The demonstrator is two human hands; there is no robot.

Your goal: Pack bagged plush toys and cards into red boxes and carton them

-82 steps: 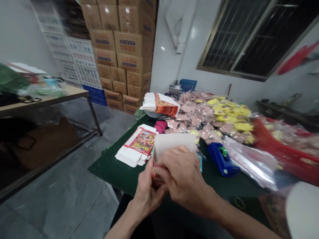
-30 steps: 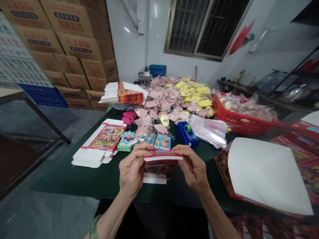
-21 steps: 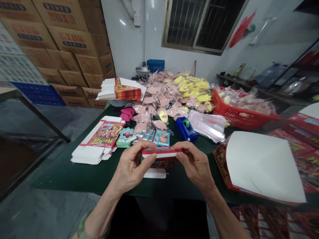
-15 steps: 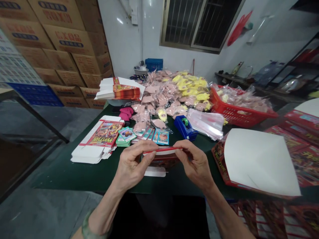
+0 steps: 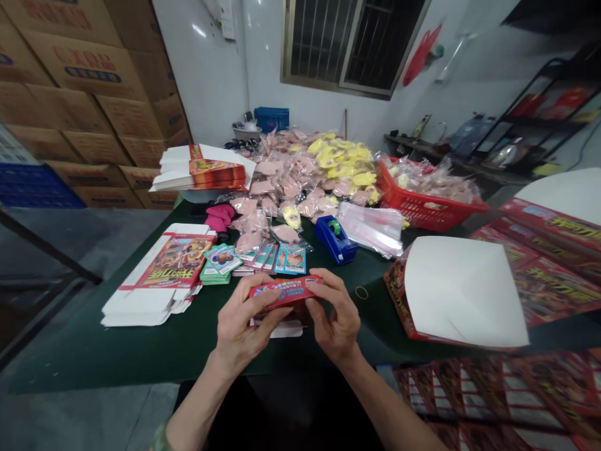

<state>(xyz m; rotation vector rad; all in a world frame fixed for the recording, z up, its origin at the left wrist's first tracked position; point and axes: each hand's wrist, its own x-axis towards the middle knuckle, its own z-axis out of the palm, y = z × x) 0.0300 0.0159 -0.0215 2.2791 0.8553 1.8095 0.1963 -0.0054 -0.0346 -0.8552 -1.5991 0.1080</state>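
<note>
Between both hands is a small red printed box [image 5: 287, 292], its narrow lettered side facing up, held just above the green table. My left hand [image 5: 245, 316] grips the box's left end with thumb and fingers. On its right end, my right hand [image 5: 335, 313] has its fingers closed along the edge. A white flap [image 5: 287, 329] shows below the box. Past the left hand lie a stack of green-edged cards [image 5: 220, 263] and flattened printed boxes [image 5: 176, 260]. Blue-bordered cards [image 5: 290, 259] lie just beyond the held box.
A blue tape dispenser [image 5: 335, 240] and clear plastic sleeves [image 5: 370, 228] lie ahead. Bagged pink and yellow toys [image 5: 300, 181] are heaped behind, beside a red basket [image 5: 432, 210]. An open carton with a white flap [image 5: 464, 294] stands to the right, near a rubber band [image 5: 361, 292].
The box's open top edge is now closed, and its lettered red side shows. Both hands are nearer each other on it. My view has turned slightly right.
</note>
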